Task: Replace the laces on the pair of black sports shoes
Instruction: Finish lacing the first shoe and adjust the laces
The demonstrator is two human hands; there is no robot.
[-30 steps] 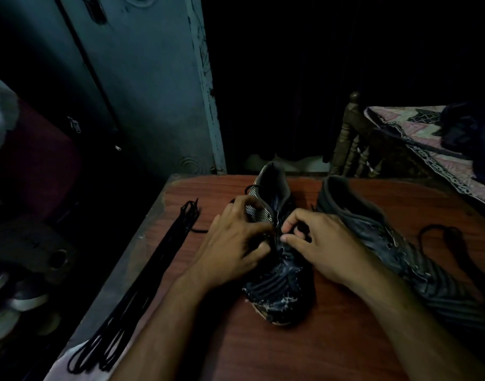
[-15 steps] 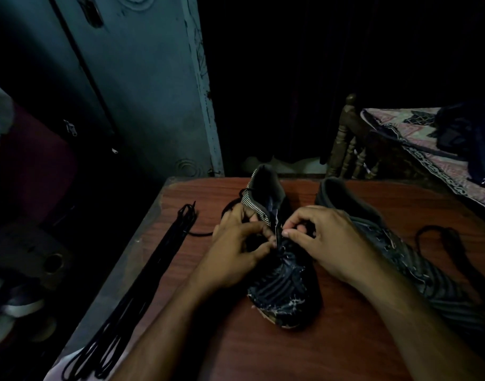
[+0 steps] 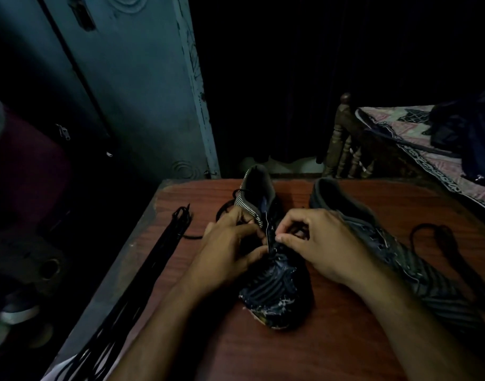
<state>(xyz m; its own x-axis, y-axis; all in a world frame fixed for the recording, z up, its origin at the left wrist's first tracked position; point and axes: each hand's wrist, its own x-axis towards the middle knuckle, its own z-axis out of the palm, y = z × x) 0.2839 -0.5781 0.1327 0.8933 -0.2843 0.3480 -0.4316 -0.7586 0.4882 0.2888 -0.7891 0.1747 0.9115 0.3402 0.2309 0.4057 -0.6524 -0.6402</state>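
A dim room is seen, with a blue-grey painted metal door (image 3: 142,86) at the back left and a reddish-brown wooden tabletop (image 3: 304,350) filling the lower part of the view. Along the tabletop's left edge a long bundle of black replacement laces (image 3: 153,265) is laid out straight, its far end near the far left corner. A loose black lace end (image 3: 191,237) is trailed across the wood between that bundle and the left hand (image 3: 230,251).

The left hand is curled against the left side of the black striped sports shoe in the middle (image 3: 274,287), its fingers bent at the lacing area; what exactly is pinched there cannot be told (the light is poor). This shoe is set with its toe toward the viewer and its open collar toward the far edge. The right hand (image 3: 318,243) is placed on the shoe's right side, with a thin dark lace pinched between thumb and forefinger just above the eyelets, so this grip is closed on the lace.

Just beside it to the right, the second black sports shoe (image 3: 387,254) is laid at an angle, untouched. A dark removed lace (image 3: 433,243) is looped on the tabletop further right. Behind, a wooden bed frame with a patterned pink cover (image 3: 400,127) is seen.
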